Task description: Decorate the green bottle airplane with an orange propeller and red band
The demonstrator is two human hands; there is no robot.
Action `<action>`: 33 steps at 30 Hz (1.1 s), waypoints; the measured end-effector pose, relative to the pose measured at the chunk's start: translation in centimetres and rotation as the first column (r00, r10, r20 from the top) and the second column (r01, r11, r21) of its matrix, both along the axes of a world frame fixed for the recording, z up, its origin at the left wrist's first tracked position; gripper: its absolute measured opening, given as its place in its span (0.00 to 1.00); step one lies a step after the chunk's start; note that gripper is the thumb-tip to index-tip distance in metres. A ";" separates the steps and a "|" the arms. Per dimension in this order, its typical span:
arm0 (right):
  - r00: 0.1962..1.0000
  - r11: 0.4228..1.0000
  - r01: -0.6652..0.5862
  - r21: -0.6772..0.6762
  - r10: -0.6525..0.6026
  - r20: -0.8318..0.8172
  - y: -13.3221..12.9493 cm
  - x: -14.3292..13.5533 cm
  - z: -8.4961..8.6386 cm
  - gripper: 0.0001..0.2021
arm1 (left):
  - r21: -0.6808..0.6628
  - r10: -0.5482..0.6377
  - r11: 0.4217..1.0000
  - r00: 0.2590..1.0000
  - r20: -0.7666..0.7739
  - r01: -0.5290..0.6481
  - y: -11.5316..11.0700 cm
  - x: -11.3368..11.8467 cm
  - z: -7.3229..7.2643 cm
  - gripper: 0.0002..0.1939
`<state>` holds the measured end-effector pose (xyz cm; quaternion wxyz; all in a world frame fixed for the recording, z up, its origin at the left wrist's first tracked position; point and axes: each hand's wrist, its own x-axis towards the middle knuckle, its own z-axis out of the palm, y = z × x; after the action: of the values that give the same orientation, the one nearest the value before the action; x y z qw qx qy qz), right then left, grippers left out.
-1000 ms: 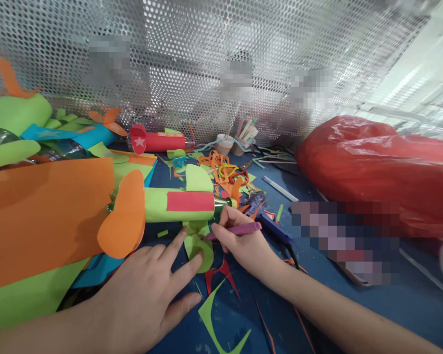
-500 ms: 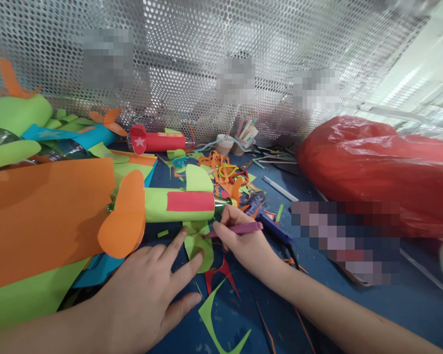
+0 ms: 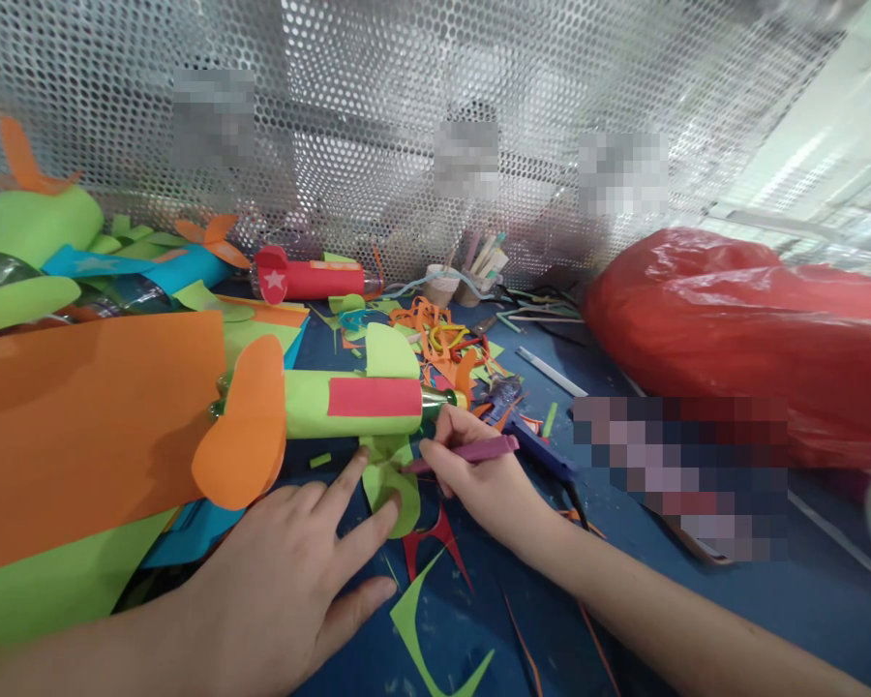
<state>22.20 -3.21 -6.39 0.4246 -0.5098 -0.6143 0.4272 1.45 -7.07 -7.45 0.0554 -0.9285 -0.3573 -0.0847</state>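
My right hand (image 3: 483, 474) pinches a purple marker (image 3: 485, 449), its tip at a lime-green paper wing (image 3: 401, 503). With fingers spread, my left hand (image 3: 297, 552) rests its fingertips on the wing's left side. Just beyond the wing lies a green bottle wrapped in lime-green paper (image 3: 309, 402). That wrapping bears a red paper strip (image 3: 375, 397), and another rounded green wing (image 3: 392, 352) stands on its far side. An orange paper fin (image 3: 243, 426) sits at the bottle's left end, while the neck points right, beside my right hand.
Orange sheets (image 3: 79, 436) cover the left side. A blue glue gun (image 3: 544, 453) and paper scraps (image 3: 442, 334) lie right of the bottle. Cups of pens (image 3: 479, 281) and a red-wrapped bottle (image 3: 319, 279) stand near the perforated metal panel (image 3: 377, 116). A red plastic bag (image 3: 733, 339) bulges at right.
The marker and its tip have shifted very slightly to the right. My left hand stays in place on the green wing, and the bottle has not moved.
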 end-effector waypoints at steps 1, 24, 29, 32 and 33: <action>1.000 1.000 -0.006 -0.003 0.006 -0.004 0.0 0.0 0.0 0.11 | 0.004 -0.001 1.000 1.000 -0.002 0.001 0.0 0.0 0.0 0.22; 0.999 1.000 0.027 -0.003 -0.027 0.040 -0.1 0.0 0.5 0.12 | 0.011 0.002 1.000 0.999 -0.043 -0.001 0.0 0.1 0.1 0.22; 0.999 1.000 0.018 0.007 -0.018 0.029 -0.1 0.0 0.3 0.12 | -0.006 -0.001 1.000 1.000 -0.002 0.001 0.0 0.1 0.1 0.23; 0.999 0.999 0.033 -0.004 -0.033 0.036 -0.1 0.0 0.4 0.12 | -0.009 0.010 1.000 1.000 0.009 -0.010 0.0 0.1 0.0 0.23; 0.999 1.000 0.027 -0.006 -0.027 0.038 -0.1 0.0 0.4 0.11 | -0.007 0.009 1.000 1.000 0.009 -0.009 0.0 0.1 0.0 0.23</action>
<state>22.22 -3.28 -6.03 0.4172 -0.5274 -0.6138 0.4136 1.53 -7.05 -7.47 0.0507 -0.9267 -0.3619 -0.0873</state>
